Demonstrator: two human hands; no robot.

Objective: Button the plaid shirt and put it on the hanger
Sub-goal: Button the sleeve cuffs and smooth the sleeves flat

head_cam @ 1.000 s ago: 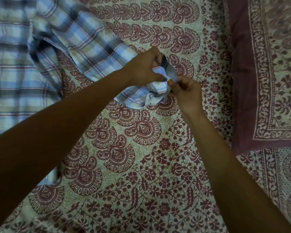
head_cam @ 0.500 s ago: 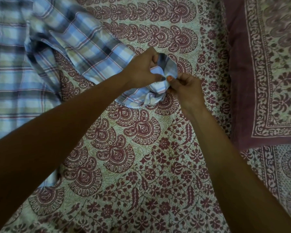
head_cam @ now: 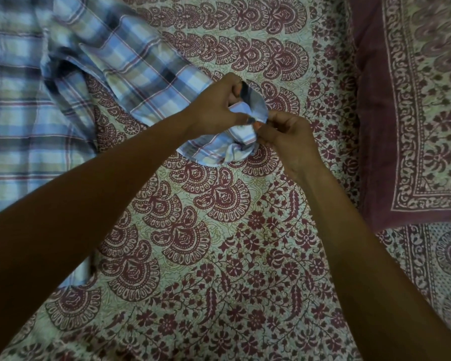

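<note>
The plaid shirt lies spread along the left edge of the bedspread. It is thin woven cloth in blue, cream and navy checks crossed by fine red lines. One sleeve runs slantwise from the upper left corner toward the middle. Its cuff is crumpled into soft folds and raised between both hands. The left hand grips the cuff from above with curled fingers. The right hand pinches its edge, close against the left. The bedspread is matte printed cotton with maroon paisley fans and small flowers on a pale ground. A pillow with a plain maroon border fills the upper right corner.
</note>
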